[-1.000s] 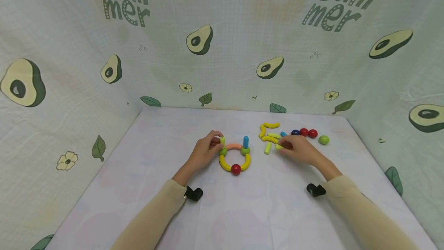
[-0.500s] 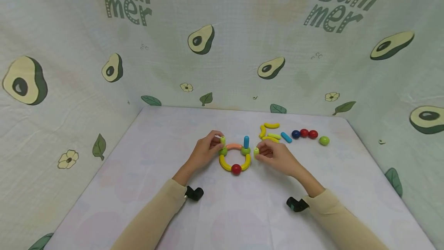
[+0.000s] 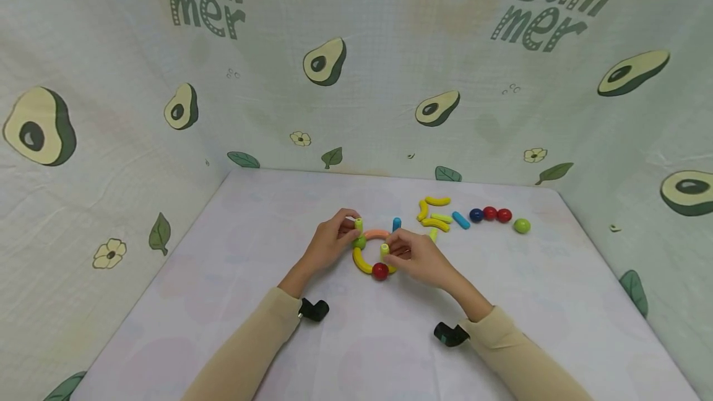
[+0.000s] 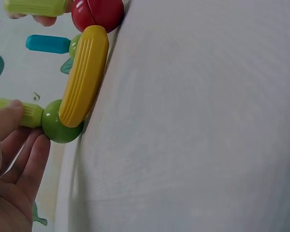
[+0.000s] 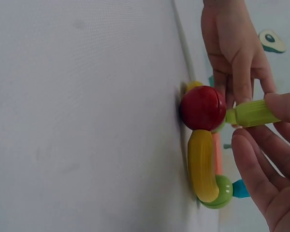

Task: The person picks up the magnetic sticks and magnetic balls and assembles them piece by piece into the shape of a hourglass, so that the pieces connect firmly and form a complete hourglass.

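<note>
A ring of toy building pieces lies on the table: a red ball (image 3: pixel 380 271) in front, a green ball (image 4: pixel 58 123) on the left, another green ball (image 5: pixel 221 191) on the right. Yellow curved sticks (image 4: pixel 84 77) and an orange curved stick (image 3: pixel 377 234) link them. My left hand (image 3: pixel 328 241) pinches a light green stick (image 4: pixel 31 113) that stands on the left green ball. With thumb and fingers my right hand (image 3: pixel 418 255) holds a second light green stick (image 5: pixel 255 113) upright, its narrow end right at the red ball's top. A blue stick (image 3: pixel 397 223) rises from the right green ball.
Behind my right hand lie several loose yellow curved sticks (image 3: pixel 436 224), light green sticks (image 3: pixel 442 218) and a blue stick (image 3: pixel 460 220). Farther right are a dark blue ball (image 3: pixel 476 215), two red balls (image 3: pixel 490 213) and a green ball (image 3: pixel 522 225). A printed cloth surrounds the table.
My right hand has carried a light green stick leftward from the loose pieces to the red ball, turning it upright. The left hand has stayed on its stick.
</note>
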